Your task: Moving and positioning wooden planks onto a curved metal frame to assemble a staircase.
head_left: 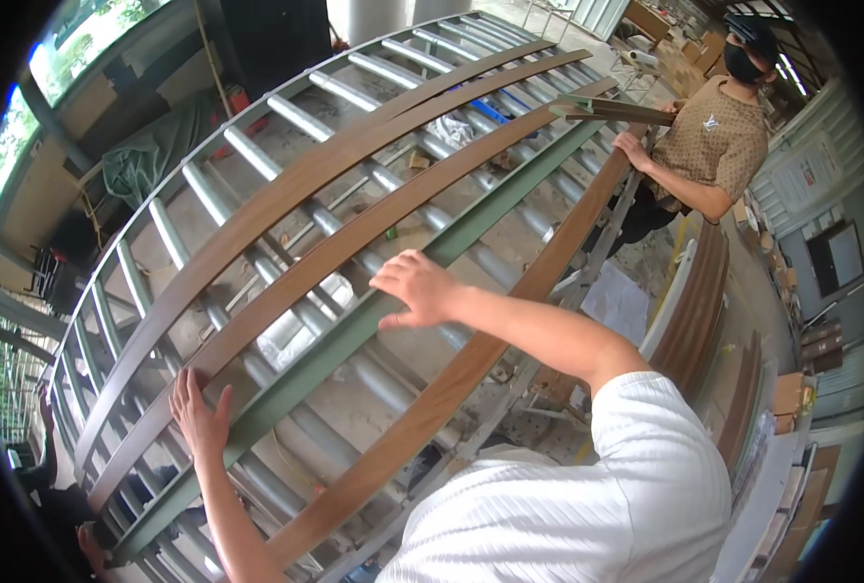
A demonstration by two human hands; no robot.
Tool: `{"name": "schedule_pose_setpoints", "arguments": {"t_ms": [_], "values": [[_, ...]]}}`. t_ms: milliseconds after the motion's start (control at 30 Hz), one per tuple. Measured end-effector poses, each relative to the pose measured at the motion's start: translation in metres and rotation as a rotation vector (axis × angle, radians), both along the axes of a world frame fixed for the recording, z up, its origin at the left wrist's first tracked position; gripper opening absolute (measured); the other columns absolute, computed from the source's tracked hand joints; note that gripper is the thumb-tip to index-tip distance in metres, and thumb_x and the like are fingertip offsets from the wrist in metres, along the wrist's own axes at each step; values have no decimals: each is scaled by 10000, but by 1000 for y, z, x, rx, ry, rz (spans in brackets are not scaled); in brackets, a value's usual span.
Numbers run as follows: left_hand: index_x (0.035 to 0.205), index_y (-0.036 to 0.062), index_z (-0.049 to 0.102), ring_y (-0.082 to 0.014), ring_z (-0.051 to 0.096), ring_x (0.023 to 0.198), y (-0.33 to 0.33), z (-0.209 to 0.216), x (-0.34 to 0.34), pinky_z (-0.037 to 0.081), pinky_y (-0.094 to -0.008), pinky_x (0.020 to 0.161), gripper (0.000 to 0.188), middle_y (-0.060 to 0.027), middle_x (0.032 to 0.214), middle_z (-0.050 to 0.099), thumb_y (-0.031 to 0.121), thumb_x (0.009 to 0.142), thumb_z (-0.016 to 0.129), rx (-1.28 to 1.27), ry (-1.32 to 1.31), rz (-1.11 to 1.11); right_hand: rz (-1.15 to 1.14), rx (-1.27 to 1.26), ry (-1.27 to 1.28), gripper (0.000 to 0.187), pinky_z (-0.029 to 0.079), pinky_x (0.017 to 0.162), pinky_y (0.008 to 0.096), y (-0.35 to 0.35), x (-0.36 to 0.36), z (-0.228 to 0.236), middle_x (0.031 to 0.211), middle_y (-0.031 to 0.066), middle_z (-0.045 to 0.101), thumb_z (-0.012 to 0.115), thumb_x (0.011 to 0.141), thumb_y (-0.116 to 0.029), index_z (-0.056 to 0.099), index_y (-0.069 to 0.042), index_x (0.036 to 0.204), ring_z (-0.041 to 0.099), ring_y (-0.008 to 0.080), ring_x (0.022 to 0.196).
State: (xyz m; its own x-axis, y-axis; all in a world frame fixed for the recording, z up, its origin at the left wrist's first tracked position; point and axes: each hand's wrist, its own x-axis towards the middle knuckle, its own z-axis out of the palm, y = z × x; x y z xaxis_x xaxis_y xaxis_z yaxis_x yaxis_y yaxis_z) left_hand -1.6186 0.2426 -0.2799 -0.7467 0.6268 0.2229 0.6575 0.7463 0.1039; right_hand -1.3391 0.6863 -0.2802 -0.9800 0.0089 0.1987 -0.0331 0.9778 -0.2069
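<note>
Long roller conveyor (257, 155) filling the view, steel rollers bare between loads. Across it, lengthwise, several long brown wood-grain strips (286, 194) plus one green strip (354, 330), probably laid along the rollers so as to slide. Left hand (197, 413) spread flat on a brown strip at the conveyor's near end, gripping nothing. Right hand (414, 289) open, fingers curled loosely on the green strip, likely steadying it. At the conveyor's far end, a co-worker's hand (634, 151) on the outermost strip. Beyond that side, stacked strips (694, 311), crowding the aisle.

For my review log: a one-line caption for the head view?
Both hands, left hand and right hand, press brown wood-grain strips on a roller conveyor.
</note>
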Motion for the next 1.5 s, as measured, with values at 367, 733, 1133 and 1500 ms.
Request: {"name": "schedule_pose_setpoints", "arguments": {"t_ms": [367,733,1133,1500], "values": [[1616,62,457,-406,423,1530,56,-1,-111,292,-536,1280,900,-201,1637,485,477,899,810,-16,68,28,-173,-126,137,718,362,1247,478,80,-117,26,1556,159,563,788,942,-406,556,-72,1535,522,344,1451],[1111,47,630,-419,613,1095,102,1,-160,505,-512,946,455,-155,1136,597,125,721,852,18,123,-119,-256,-197,-47,1007,236,1327,531,139,-252,22,1743,159,368,727,913,-686,401,-103,1667,316,340,1625],[1345,55,639,-420,569,1310,71,43,-141,460,-511,1096,727,-186,1318,613,185,689,923,118,-122,-155,0,97,-295,734,480,1105,506,156,-323,32,1305,105,709,913,720,-600,729,-155,1275,616,324,1320],[1320,38,588,-465,615,1182,27,67,-156,486,-524,1041,533,-216,1218,657,-13,808,728,76,243,-61,262,75,232,582,546,1004,464,111,-236,109,1072,112,718,881,740,-532,770,-127,1143,677,331,1098]]}}
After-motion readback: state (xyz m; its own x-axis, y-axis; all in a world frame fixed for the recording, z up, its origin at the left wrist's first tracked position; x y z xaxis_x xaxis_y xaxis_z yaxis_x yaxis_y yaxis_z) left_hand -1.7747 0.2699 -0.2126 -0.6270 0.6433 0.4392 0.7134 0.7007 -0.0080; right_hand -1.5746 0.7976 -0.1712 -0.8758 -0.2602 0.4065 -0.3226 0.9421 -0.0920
